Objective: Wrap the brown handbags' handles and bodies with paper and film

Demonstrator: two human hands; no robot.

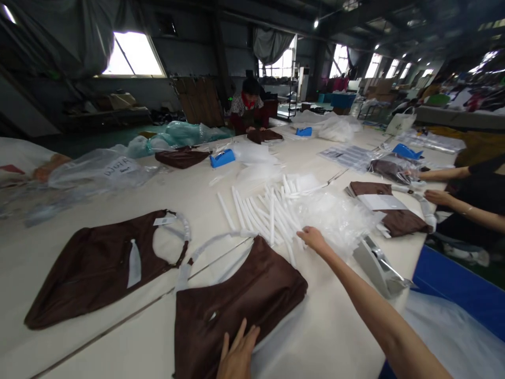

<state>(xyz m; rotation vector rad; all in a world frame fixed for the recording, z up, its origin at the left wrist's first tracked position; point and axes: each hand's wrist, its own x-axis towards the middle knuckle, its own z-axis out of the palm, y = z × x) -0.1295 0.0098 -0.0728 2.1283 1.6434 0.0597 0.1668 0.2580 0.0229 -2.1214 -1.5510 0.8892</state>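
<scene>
My left hand (240,353) lies with spread fingers on a dark brown handbag (236,295), whose strap (216,241) is wrapped in white padding. Farther out, my right hand (314,240) has its fingers drawn together at the edge of a pile of white foam strips (260,210) and crumpled clear plastic (335,213). What those fingers pinch, if anything, is too small to make out. Left of the first bag, a second brown handbag (90,268) lies flat with a white tag (163,221) and a white wrapped piece on its front.
Beside my right forearm stands a grey tape dispenser (381,268); blue dispensers (223,158) sit farther back. At the right, a co-worker's hands (437,197) are near another brown bag (398,210). A person (248,105) works across the table. Plastic bags (102,168) lie left.
</scene>
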